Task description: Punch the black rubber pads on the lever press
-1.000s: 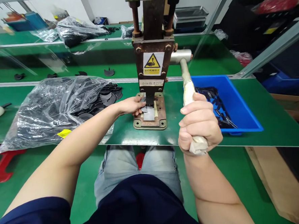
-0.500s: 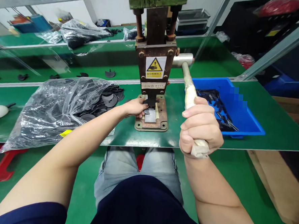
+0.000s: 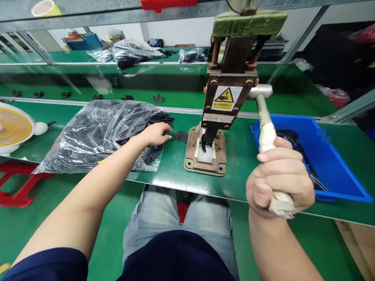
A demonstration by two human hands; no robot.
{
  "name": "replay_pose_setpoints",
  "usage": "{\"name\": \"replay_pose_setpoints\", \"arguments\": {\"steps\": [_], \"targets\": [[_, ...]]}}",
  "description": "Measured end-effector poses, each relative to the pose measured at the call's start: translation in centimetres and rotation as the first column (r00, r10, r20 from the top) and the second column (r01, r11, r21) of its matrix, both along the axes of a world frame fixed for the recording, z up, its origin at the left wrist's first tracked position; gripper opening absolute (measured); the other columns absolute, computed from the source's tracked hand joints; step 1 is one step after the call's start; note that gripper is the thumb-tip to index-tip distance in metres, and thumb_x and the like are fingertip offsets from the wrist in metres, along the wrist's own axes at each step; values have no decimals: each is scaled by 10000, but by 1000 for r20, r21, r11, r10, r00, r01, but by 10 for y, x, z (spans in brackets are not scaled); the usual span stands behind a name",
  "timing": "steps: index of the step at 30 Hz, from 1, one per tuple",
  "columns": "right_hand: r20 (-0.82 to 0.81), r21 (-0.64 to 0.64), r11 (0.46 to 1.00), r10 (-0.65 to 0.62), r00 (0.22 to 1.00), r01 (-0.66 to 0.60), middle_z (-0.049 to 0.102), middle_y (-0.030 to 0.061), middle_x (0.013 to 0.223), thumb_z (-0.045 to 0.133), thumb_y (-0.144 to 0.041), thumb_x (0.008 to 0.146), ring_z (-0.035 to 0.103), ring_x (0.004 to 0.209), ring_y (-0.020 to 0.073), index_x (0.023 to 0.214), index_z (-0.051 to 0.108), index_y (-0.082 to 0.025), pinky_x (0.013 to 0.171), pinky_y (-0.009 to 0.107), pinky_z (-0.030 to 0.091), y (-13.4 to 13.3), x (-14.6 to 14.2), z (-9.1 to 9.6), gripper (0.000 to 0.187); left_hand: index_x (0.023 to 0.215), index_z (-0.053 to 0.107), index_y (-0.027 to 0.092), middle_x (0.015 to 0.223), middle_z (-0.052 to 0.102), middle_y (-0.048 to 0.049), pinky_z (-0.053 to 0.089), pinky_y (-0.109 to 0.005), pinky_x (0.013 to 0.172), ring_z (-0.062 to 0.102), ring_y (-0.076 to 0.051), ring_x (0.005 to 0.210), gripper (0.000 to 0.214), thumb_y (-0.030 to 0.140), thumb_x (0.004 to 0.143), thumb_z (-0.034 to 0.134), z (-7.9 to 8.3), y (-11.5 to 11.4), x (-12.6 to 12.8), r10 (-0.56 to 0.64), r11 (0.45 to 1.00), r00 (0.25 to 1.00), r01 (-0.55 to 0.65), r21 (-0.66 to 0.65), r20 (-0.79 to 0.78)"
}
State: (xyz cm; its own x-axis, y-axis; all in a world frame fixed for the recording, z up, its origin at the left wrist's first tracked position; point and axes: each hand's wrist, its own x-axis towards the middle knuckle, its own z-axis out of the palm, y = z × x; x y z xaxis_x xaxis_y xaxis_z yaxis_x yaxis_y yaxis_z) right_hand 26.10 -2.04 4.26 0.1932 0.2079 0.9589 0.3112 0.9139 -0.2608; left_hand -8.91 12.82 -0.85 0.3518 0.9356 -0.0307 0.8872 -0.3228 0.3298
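My right hand [image 3: 282, 178] is wrapped round the taped lever handle [image 3: 266, 134] of a hand press [image 3: 223, 98]. My left hand [image 3: 157, 134] reaches over the mouth of a clear plastic bag [image 3: 93, 130] full of flat black curved plastic pieces. Its fingers are apart, and I see nothing held between them. Just right of the fingertips, a black curved piece [image 3: 179, 136] lies on the green bench. Under the press ram, another black piece [image 3: 203, 142] stands by the metal plate [image 3: 205, 155] on the press base.
A blue bin [image 3: 338, 166] with black parts stands to the right of the press. An orange-and-white fan [image 3: 8, 127] lies at the left. Several black pieces line the back of the bench, among them one piece [image 3: 158, 99]. Overhead runs a metal shelf [image 3: 96, 10].
My left hand has moved left from the press plate to the bag's mouth and its fingers have parted. My right hand keeps its grip on the lever. The view has shifted left.
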Motion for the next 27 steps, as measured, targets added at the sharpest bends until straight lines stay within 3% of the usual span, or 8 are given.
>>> {"name": "replay_pose_setpoints", "arguments": {"steps": [5,9,12,17,21,27], "targets": [[54,-5,1000,-27,998,27,605,-54,643,722,-373,844,691,771,182,645,533,-264,1032,614,605,-3,7,2,296,1464,687,172,1477,709,-140,454,-402,1207,636,-311,1392,483,362,1026,615,-8,19,37,-135,991,979,134,-16,-152],[73,-46,998,-31,997,34,628,-52,648,711,-346,787,694,759,210,666,578,-288,1020,642,603,-6,10,2,189,1470,685,196,1498,692,-127,488,-347,1162,652,-289,1382,504,377,1000,659,-5,35,50,-201,978,941,179,-104,-273],[54,-50,998,-44,998,46,615,-53,629,704,-341,775,691,738,212,667,586,-298,1011,633,612,-7,9,2,166,1420,714,184,1462,702,-139,510,-335,1117,680,-290,1334,462,387,1014,625,-3,36,52,-229,973,912,215,-78,-340],[56,-24,998,-51,997,53,606,-49,637,705,-318,790,677,749,210,689,570,-286,1015,627,606,-5,7,1,172,1290,727,125,1258,768,-187,542,-356,1005,744,-299,1170,390,300,1075,453,-6,28,61,-180,978,897,209,27,-405],[75,-19,999,-38,996,40,600,-57,645,697,-303,806,687,764,210,693,536,-278,1033,631,598,-5,6,3,198,1316,685,101,1241,750,-218,546,-365,965,749,-309,1127,364,221,1030,494,-8,29,66,-147,982,899,183,47,-413],[96,-32,999,-22,995,25,618,-50,674,702,-338,852,702,830,194,702,549,-258,1078,603,572,-7,5,4,229,1466,594,151,1288,736,-186,538,-389,976,722,-328,1174,466,234,1011,534,19,17,46,-106,964,946,173,200,-307]]}}
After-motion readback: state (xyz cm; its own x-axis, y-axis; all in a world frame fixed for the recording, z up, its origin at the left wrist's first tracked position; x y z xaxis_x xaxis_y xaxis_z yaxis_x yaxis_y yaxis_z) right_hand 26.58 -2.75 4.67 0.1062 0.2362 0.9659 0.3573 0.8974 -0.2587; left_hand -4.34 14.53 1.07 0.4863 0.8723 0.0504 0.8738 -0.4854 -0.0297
